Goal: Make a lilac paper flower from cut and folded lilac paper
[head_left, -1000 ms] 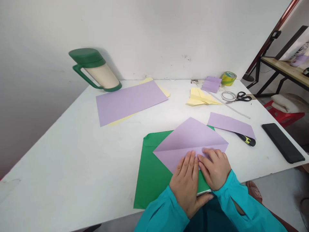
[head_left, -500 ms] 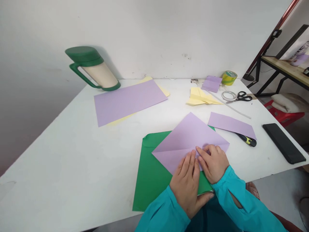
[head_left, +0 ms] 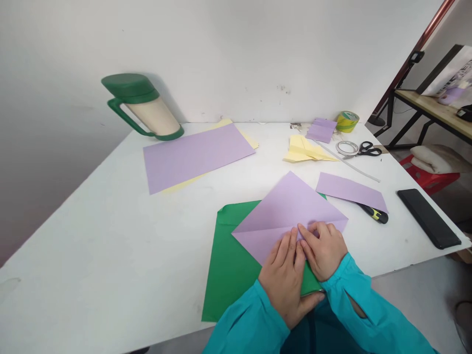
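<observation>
A folded lilac paper square (head_left: 287, 209) lies on a green sheet (head_left: 230, 265) near the table's front edge. My left hand (head_left: 283, 280) rests flat on the paper's near corner, fingers stretched out and pressing down. My right hand (head_left: 324, 250) is beside it, fingers curled, with the fingertips pressing on the paper's crease line near the middle. Both sleeves are teal.
On the white table (head_left: 110, 246) are a large lilac sheet (head_left: 193, 155) over a yellow one, a green-lidded jug (head_left: 142, 105), folded yellow paper (head_left: 306, 149), a lilac strip (head_left: 350, 191) over a utility knife (head_left: 376, 215), tape rolls, scissors (head_left: 367, 149) and a black phone (head_left: 427, 218).
My right hand has slid a little left along the crease and its fingers have curled more. The left hand has stayed flat on the paper.
</observation>
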`<state>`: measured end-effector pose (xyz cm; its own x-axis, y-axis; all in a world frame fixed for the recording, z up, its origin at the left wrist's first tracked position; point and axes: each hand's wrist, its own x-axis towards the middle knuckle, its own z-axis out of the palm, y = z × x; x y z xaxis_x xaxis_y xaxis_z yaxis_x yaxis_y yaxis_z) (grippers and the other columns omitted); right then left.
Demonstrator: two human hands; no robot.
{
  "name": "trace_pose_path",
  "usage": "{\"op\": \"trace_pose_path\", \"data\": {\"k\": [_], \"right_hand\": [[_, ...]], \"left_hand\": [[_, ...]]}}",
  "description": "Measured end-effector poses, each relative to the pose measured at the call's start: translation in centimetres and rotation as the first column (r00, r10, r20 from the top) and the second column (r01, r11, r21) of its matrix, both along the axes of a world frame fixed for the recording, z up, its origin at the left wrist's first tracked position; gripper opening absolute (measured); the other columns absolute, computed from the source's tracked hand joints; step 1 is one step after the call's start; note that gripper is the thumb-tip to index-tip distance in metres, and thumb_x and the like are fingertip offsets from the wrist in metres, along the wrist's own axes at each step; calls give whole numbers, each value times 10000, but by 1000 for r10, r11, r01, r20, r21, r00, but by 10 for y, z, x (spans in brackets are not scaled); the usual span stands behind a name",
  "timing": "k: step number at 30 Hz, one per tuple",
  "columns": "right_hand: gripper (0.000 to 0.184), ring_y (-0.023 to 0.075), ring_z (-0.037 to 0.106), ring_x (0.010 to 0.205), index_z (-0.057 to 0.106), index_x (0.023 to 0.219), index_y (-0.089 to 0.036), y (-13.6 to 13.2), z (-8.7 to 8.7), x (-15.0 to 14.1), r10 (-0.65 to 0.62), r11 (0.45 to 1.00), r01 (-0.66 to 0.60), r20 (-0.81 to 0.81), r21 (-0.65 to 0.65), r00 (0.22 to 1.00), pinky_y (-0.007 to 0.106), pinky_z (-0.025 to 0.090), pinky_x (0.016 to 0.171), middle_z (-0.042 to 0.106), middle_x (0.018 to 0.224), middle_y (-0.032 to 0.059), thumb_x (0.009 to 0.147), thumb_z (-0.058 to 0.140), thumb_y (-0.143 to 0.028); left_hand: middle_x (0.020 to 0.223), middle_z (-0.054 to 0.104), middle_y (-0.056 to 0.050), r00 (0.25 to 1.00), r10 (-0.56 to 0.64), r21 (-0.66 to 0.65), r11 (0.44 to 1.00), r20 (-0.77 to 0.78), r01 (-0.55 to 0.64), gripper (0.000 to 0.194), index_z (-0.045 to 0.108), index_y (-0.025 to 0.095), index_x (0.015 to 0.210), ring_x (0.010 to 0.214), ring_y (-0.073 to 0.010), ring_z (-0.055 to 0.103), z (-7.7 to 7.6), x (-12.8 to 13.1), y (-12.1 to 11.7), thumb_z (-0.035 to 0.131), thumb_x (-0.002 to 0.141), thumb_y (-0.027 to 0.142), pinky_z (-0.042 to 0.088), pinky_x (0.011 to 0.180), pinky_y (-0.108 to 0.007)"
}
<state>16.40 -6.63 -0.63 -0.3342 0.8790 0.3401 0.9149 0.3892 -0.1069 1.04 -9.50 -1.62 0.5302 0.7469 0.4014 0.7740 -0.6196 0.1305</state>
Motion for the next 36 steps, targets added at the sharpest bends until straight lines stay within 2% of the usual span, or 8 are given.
{"op": "trace_pose_path", "data": {"k": [8,13,21,28,33,36], "right_hand": [[372,212,440,784,569,1236,-240,-2,1,-2,-22,1000,22,9,2,1000,333,308,620,588,950,83,883,499,-332],[371,214,429,776,572,1230,-238,-2,1,-3,-34,999,34,18,6,999,334,287,611,591,950,79,873,518,-325],[373,216,440,813,568,1236,-269,-6,4,-9,-101,994,103,50,-44,994,337,273,634,596,991,76,871,520,-332],[371,225,455,839,567,1241,-281,-9,7,-12,-161,983,166,74,-74,984,340,284,662,591,1014,86,878,507,-327],[493,247,456,893,497,1323,-250,-13,8,-9,-117,987,119,31,-105,993,364,301,698,564,1089,102,838,514,-340],[521,259,456,914,483,1336,-248,-15,9,-8,-119,985,123,37,-124,992,376,302,711,557,1108,111,827,514,-351]], "left_hand": [[1401,412,-256,1000,-22,9,1000,-8,22,923,474,-5,1279,1339,-354,314,1,-2,0,394,743,743,225,1076,-439],[1413,397,-252,1000,7,-7,1000,7,-7,932,530,19,1217,1340,-353,310,-2,0,2,388,697,779,257,1061,-450],[1414,378,-276,999,-12,-51,999,40,15,916,542,7,1174,1356,-406,246,0,0,4,495,645,753,247,1077,-504],[1433,366,-251,998,-57,-77,995,32,59,907,518,19,1225,1372,-389,230,2,-3,6,444,694,751,205,1102,-517],[1452,352,-221,996,-86,-72,994,-12,85,981,500,17,1270,1388,-382,181,0,-9,6,377,686,795,126,1119,-505],[1482,306,-198,992,-119,-103,988,-47,114,1012,427,36,1345,1398,-365,157,-3,-16,3,365,685,800,96,1121,-506]]}}
